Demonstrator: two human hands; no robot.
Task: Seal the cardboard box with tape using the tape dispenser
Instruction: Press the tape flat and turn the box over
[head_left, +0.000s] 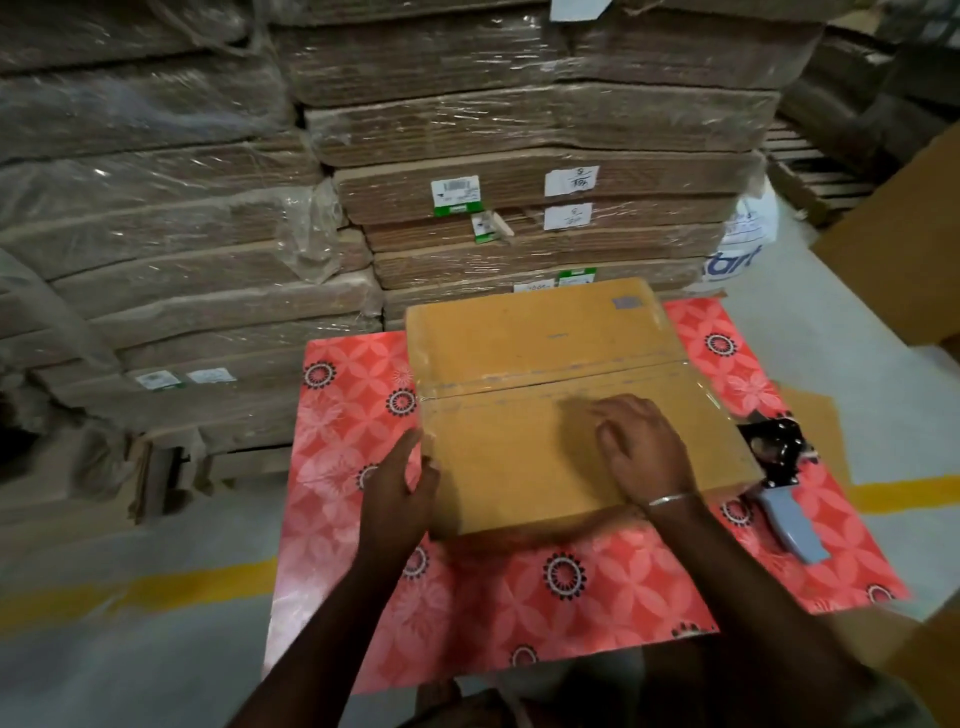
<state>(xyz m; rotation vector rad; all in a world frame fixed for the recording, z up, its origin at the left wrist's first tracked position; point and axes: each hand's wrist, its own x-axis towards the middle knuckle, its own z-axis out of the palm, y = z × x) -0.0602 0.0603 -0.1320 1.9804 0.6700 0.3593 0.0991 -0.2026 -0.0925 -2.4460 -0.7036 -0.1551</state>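
1. The box (561, 395) is sitting on the red flowered mat (519, 597), clear tape running along its centre seam.
2. The left hand (397, 486) is pressing open against the box's left side.
3. The right hand (641, 449) is lying flat, fingers spread, on the box top.
4. The tape dispenser (784, 478) is lying just right of the box.

I see dim, warm indoor light. Glare streaks the plastic-wrapped stacks (519, 119) and the mat's (519, 597) left edge. My right hand (641, 449) blurs; the edges bow.
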